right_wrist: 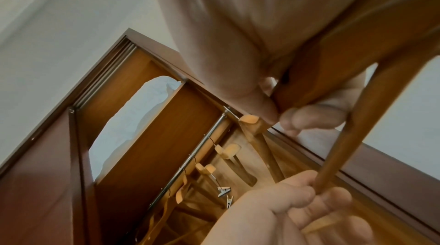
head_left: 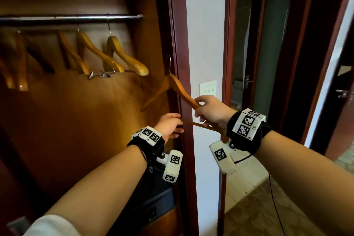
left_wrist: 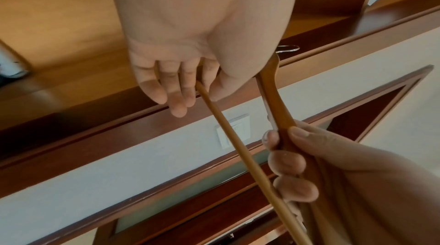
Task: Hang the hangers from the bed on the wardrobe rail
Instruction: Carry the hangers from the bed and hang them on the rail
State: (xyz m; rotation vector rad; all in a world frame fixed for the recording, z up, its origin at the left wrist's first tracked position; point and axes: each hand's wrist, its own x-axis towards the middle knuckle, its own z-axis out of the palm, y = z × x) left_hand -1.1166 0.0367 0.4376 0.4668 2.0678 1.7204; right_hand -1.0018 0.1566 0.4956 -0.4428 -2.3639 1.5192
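Note:
A wooden hanger (head_left: 177, 86) with a metal hook stands upright in front of the wardrobe's right door frame, below and to the right of the rail (head_left: 70, 17). My right hand (head_left: 209, 110) grips its right shoulder arm (left_wrist: 284, 130). My left hand (head_left: 169, 125) holds the thin bottom bar (left_wrist: 228, 128) between its fingers (left_wrist: 176, 96). The bar (right_wrist: 352, 136) runs from one hand to the other in the right wrist view. Several wooden hangers (head_left: 122, 54) hang on the metal rail, one with metal clips (head_left: 98, 75).
The dark red wardrobe frame (head_left: 183, 82) stands right behind the held hanger. A light switch (head_left: 208, 87) is on the white wall beside it. An open doorway (head_left: 268, 53) lies to the right. A dark box (head_left: 159, 197) sits low inside the wardrobe.

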